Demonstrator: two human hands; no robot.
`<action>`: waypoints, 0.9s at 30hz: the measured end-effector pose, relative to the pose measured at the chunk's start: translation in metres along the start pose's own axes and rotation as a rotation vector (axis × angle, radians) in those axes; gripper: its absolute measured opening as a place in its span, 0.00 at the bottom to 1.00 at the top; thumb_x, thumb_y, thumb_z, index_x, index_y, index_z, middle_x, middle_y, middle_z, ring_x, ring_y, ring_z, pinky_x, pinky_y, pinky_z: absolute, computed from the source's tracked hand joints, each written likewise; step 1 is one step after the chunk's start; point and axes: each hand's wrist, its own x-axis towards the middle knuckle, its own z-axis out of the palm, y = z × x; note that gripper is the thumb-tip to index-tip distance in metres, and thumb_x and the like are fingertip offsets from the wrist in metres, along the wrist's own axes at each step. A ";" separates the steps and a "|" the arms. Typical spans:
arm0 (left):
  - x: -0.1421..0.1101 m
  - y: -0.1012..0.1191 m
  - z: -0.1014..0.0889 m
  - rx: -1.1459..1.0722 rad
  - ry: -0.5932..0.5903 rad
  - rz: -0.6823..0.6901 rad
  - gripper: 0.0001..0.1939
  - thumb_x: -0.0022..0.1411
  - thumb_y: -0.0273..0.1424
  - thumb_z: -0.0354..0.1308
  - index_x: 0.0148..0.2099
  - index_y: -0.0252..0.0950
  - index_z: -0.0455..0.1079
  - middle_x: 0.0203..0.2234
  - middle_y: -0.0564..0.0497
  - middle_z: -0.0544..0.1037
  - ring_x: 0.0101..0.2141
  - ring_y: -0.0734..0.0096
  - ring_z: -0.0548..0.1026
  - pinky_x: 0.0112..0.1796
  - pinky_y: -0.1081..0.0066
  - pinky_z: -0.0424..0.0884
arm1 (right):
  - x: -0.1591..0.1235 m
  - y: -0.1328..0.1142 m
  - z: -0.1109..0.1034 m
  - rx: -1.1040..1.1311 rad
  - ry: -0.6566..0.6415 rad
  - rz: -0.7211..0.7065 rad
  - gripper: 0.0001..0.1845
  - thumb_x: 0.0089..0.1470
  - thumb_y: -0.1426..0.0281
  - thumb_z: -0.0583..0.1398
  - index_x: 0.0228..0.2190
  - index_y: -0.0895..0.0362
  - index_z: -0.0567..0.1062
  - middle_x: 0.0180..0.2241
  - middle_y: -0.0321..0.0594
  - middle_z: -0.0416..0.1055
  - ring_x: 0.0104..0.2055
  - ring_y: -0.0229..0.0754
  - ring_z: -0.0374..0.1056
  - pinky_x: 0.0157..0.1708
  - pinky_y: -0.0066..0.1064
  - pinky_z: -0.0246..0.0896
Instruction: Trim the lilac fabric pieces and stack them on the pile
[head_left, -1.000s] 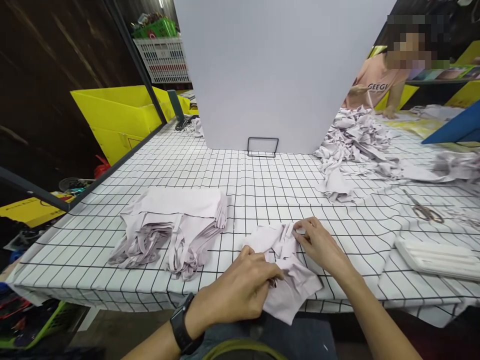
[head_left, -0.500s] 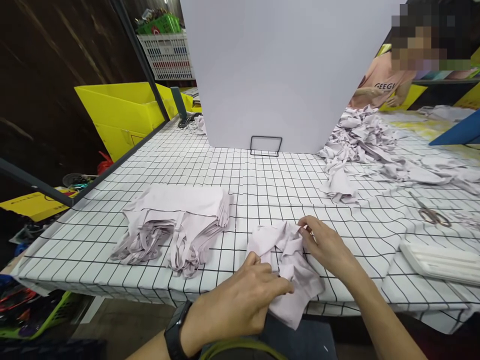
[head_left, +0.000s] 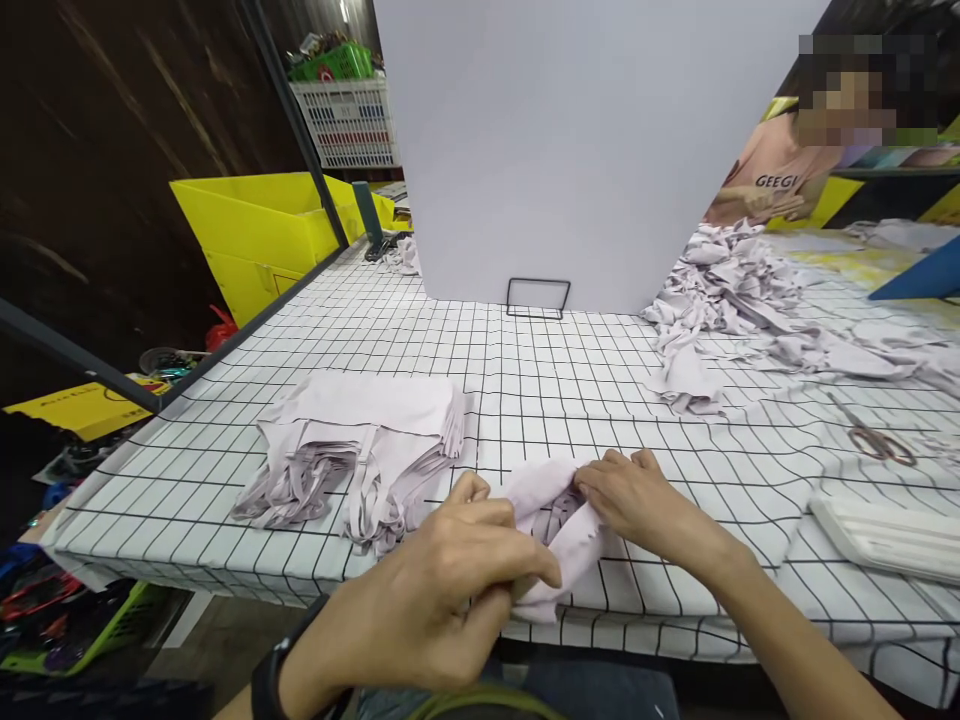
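Between my hands, near the table's front edge, is a crumpled pale lilac fabric garment (head_left: 581, 550), bunched with an opening in its middle. My left hand (head_left: 465, 570) is closed on its left side, and my fingers and wrist hide part of the cloth. My right hand (head_left: 630, 500) pinches the garment's upper right edge with thumb and fingers. To the left lies a neat stack of matching strappy garments (head_left: 375, 405), its straps hanging toward the front edge.
A white board (head_left: 585, 150) stands upright behind. Loose lilac pieces (head_left: 727, 285) are heaped at right, beyond scissors (head_left: 874, 435) and a white plastic object (head_left: 892, 535). A yellow bin (head_left: 247, 230) is at the far left. A co-worker (head_left: 787, 175) sits at the back right.
The garment has been drawn up and bunched; its lower flap no longer hangs toward my lap. My left hand has shifted left, and my right hand has turned inward over the cloth.
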 end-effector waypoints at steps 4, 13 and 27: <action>-0.009 -0.003 -0.022 0.021 0.097 -0.043 0.19 0.56 0.14 0.48 0.44 0.38 0.70 0.27 0.56 0.71 0.31 0.72 0.69 0.38 0.66 0.60 | -0.007 0.011 -0.006 -0.013 0.017 -0.005 0.18 0.61 0.80 0.45 0.28 0.55 0.69 0.34 0.46 0.77 0.41 0.52 0.69 0.40 0.47 0.55; -0.011 -0.030 -0.053 0.275 0.157 -0.246 0.13 0.60 0.22 0.51 0.45 0.38 0.72 0.34 0.52 0.79 0.35 0.66 0.72 0.37 0.66 0.67 | -0.038 0.043 -0.034 0.406 0.205 0.093 0.13 0.62 0.57 0.56 0.38 0.50 0.77 0.39 0.44 0.77 0.43 0.54 0.69 0.44 0.50 0.63; 0.032 -0.054 -0.069 -0.241 0.129 -0.388 0.12 0.65 0.37 0.60 0.34 0.34 0.76 0.31 0.50 0.78 0.36 0.68 0.74 0.39 0.69 0.67 | -0.051 0.044 -0.051 1.007 0.123 0.086 0.18 0.55 0.51 0.65 0.34 0.53 0.82 0.31 0.40 0.73 0.26 0.39 0.65 0.22 0.28 0.61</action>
